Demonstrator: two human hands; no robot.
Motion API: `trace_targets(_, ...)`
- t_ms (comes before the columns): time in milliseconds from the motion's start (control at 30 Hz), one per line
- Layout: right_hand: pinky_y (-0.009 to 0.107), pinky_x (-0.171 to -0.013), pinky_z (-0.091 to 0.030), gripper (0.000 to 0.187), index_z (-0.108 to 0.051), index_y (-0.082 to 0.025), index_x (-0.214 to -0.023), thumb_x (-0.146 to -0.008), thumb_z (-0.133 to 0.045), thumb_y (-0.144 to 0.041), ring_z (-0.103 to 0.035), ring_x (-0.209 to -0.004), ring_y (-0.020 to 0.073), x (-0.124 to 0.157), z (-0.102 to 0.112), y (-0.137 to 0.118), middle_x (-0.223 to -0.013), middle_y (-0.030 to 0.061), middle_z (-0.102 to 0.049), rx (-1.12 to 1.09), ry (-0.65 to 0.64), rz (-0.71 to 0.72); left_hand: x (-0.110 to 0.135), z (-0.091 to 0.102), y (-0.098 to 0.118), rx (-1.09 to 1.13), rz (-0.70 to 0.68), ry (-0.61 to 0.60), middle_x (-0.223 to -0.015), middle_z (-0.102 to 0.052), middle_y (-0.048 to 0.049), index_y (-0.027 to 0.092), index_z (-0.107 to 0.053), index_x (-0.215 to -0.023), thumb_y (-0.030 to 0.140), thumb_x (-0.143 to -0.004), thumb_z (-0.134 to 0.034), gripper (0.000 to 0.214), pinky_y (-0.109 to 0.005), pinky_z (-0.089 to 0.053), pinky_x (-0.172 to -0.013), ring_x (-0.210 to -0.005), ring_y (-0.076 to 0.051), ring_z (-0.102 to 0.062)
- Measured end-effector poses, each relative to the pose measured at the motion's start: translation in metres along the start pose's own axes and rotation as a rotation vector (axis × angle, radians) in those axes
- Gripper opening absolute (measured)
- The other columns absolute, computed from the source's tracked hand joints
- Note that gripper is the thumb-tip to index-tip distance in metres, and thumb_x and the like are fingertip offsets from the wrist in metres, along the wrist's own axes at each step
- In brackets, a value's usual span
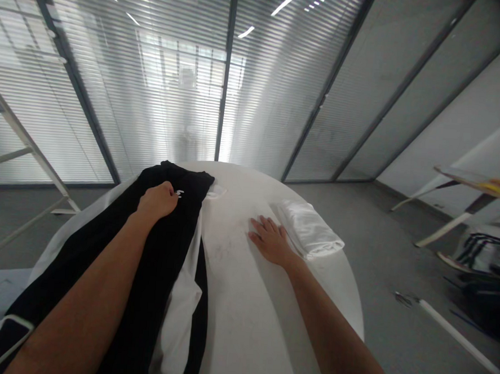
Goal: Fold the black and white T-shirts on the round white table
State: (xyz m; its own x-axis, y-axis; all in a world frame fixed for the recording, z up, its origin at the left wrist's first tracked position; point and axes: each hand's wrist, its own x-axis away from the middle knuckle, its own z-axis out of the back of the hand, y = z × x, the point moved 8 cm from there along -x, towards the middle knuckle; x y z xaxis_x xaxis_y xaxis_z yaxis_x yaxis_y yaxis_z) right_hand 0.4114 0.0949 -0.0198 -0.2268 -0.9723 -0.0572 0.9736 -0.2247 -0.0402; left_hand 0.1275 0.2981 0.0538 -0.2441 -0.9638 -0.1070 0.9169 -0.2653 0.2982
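My left hand [158,200] lies closed on the far end of a black garment [161,260] spread along the left side of a round white table [243,299]; its fingers curl into the cloth near a small white mark. White cloth [181,312] shows under the black garment. My right hand [270,239] rests flat on the bare tabletop, fingers spread, holding nothing. Its outer edge is right beside a folded white cloth [309,229].
Glass walls with blinds [223,78] stand behind the table. A white ladder frame [19,139] is at the left. On the grey floor at the right lie a white pole [461,338], a dark bag [488,269] and another table's legs [451,222].
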Motion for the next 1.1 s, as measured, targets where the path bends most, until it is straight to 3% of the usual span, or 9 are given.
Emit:
trace_targets(267,0.056,-0.11,-0.026,0.057,-0.036,-0.027,-0.149,-0.099,-0.027,-0.052,-0.026,-0.144,0.0297,0.0,0.001,-0.001,-0.157,0.0089,-0.03,0.005,0.001,0.0,0.023,-0.005,0.055,-0.113,-0.22,0.139,-0.123,-0.062,-0.016,0.014,-0.069,-0.113,0.028,-0.086,-0.04,0.042,-0.044,-0.042,-0.096,-0.114,-0.032,-0.055)
trace_targets(433,0.058,-0.11,-0.026,0.057,-0.036,-0.027,-0.149,-0.099,-0.026,-0.053,-0.026,-0.144,0.0306,0.0,0.0,-0.001,-0.158,0.0096,-0.03,-0.004,-0.002,0.007,0.032,-0.025,0.083,-0.101,-0.369,0.087,-0.139,-0.053,-0.016,0.011,-0.069,-0.117,0.028,-0.087,-0.039,0.045,-0.041,-0.035,-0.104,-0.127,-0.03,-0.048)
trace_targets(600,0.058,-0.11,-0.026,0.056,-0.036,-0.028,-0.149,-0.099,-0.027,-0.053,-0.026,-0.144,0.0307,0.0,0.0,0.0,-0.158,0.0094,-0.03,0.002,0.004,0.009,0.041,-0.034,0.097,-0.062,-0.449,0.0,-0.14,-0.055,-0.0106,0.015,-0.068,-0.12,0.027,-0.087,-0.041,0.044,-0.042,-0.038,-0.102,-0.121,-0.029,-0.052)
trace_targets(733,0.058,-0.11,-0.026,0.057,-0.036,-0.027,-0.149,-0.099,-0.027,-0.053,-0.027,-0.144,0.0314,-0.001,-0.002,0.001,-0.157,0.0097,-0.03,0.002,0.007,0.013,0.034,-0.015,0.072,-0.059,-0.265,0.09,-0.129,-0.062,-0.0104,0.023,-0.065,-0.123,0.026,-0.087,-0.044,0.042,-0.05,-0.041,-0.094,-0.117,-0.035,-0.051)
trace_targets(833,0.058,-0.11,-0.026,0.056,-0.037,-0.027,-0.149,-0.099,-0.028,-0.052,-0.028,-0.143,0.0317,-0.001,-0.003,0.002,-0.157,0.0096,-0.031,-0.001,0.024,0.017,0.025,0.002,0.039,-0.055,-0.095,0.199,-0.129,-0.056,-0.0216,0.014,-0.059,-0.127,0.028,-0.086,-0.049,0.045,-0.057,-0.039,-0.093,-0.121,-0.043,-0.046)
trace_targets(900,0.058,-0.11,-0.026,0.056,-0.037,-0.027,-0.149,-0.099,-0.029,-0.052,-0.028,-0.143,0.0317,-0.001,-0.004,0.002,-0.157,0.0093,-0.031,-0.01,0.023,0.017,0.02,0.003,0.02,-0.04,-0.029,0.198,-0.125,-0.056,-0.0263,0.01,-0.061,-0.122,0.032,-0.086,-0.051,0.044,-0.062,-0.037,-0.091,-0.12,-0.047,-0.046)
trace_targets(1000,0.058,-0.11,-0.026,0.056,-0.036,-0.027,-0.149,-0.099,-0.029,-0.052,-0.027,-0.144,0.0316,-0.001,-0.004,0.002,-0.157,0.009,-0.03,-0.015,0.017,0.011,0.014,0.0,0.005,0.004,-0.006,0.172,-0.118,-0.06,-0.0249,0.012,-0.066,-0.112,0.038,-0.085,-0.052,0.039,-0.066,-0.035,-0.089,-0.118,-0.049,-0.047)
trace_targets(1100,0.058,-0.11,-0.026,0.056,-0.037,-0.027,-0.149,-0.099,-0.029,-0.051,-0.027,-0.144,0.0314,-0.001,-0.003,0.002,-0.157,0.0092,-0.03,-0.012,0.013,0.004,0.013,0.003,0.006,0.068,-0.025,0.192,-0.112,-0.063,-0.0203,0.013,-0.069,-0.105,0.038,-0.088,-0.048,0.036,-0.063,-0.035,-0.09,-0.117,-0.045,-0.049)
